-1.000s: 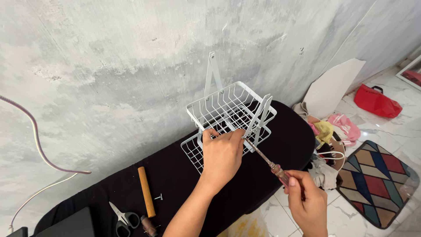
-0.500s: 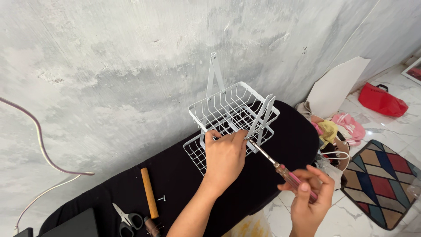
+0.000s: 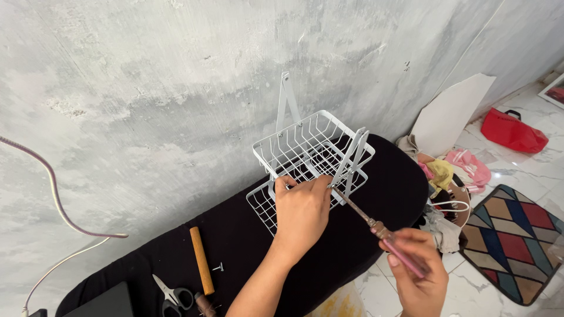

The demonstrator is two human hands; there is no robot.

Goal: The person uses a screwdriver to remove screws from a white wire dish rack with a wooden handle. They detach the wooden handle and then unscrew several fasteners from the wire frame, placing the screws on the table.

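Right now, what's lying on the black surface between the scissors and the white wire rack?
In the head view, a wooden-handled tool and a small screw lie between the scissors and the wire rack; the rest is bare black surface.

Scissors [image 3: 173,294], wooden handle [image 3: 201,267], screw [image 3: 218,267] on black board [image 3: 247,235]; red bag [image 3: 512,131], patterned mat [image 3: 508,240] on floor.

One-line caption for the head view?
Left hand steadies a white wire rack while the right hand holds a screwdriver to its frame.

Wall [image 3: 176,88] close behind wire rack [image 3: 311,147]; black surface [image 3: 376,194] right of rack open.
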